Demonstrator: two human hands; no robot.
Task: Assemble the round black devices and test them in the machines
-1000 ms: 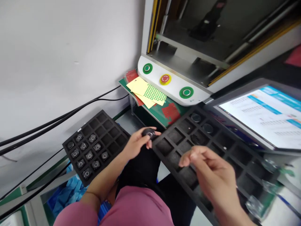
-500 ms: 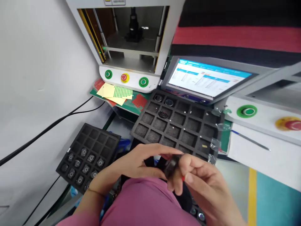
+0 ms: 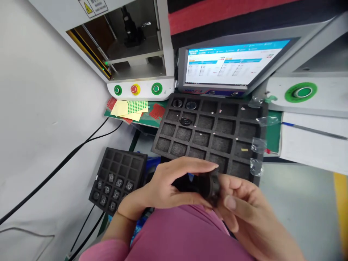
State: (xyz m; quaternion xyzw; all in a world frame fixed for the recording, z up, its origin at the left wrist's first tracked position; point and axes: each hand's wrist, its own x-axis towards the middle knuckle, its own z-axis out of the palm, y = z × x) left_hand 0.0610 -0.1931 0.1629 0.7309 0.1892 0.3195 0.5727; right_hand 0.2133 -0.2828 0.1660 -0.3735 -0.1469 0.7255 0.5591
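Between the thumb and fingers of my left hand is a round black lens-like housing, held on its side in front of my body. My right hand meets its right side with bent fingers, thumb and forefinger close together at the housing's face. Whether a small piece sits under those right fingertips is hidden. Just beyond my hands lies a large black foam tray with square pockets; two round glass-like discs and one black ring-shaped part rest at its far left.
A smaller foam tray with several black lens modules stands at lower left. Behind are a press machine with buttons, a lit screen and yellow sticker sheets. A pen lies on white paper at right; cables hang at left.
The view has shifted. My right thumb and forefinger, earlier pinching a small red piece, are now against the housing's side, and the red piece no longer shows. The housing's rim has turned into view.
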